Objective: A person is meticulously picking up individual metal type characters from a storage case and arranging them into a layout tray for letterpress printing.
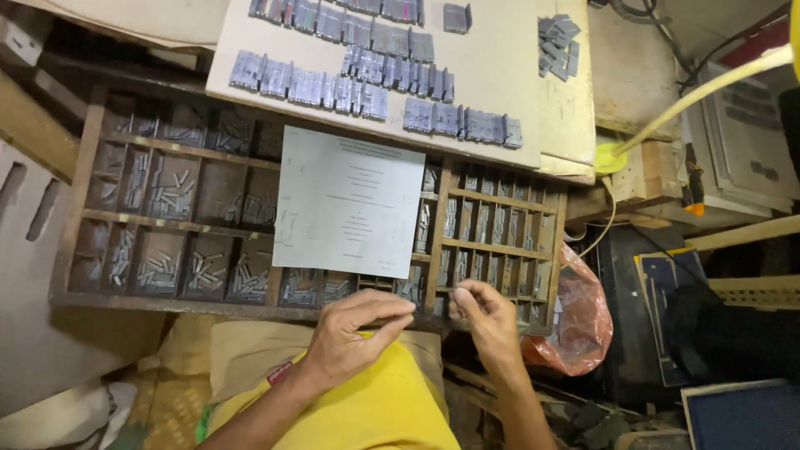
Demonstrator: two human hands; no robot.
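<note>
Where hands (425, 321) meet, white sheet (350, 200).

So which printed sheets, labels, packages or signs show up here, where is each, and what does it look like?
Printed sheet: white rectangle lying on the wooden type case, faint grey lines.
Plastic bag: orange, crumpled, right of the case.
Board: pale panel with grey print, far right.

A thin dark stick (429, 321) lay level along the near rim of the wooden type case (250, 307), gripped between the left hand (354, 329) and right hand (487, 321). The case's compartments held small grey metal sorts.
</note>
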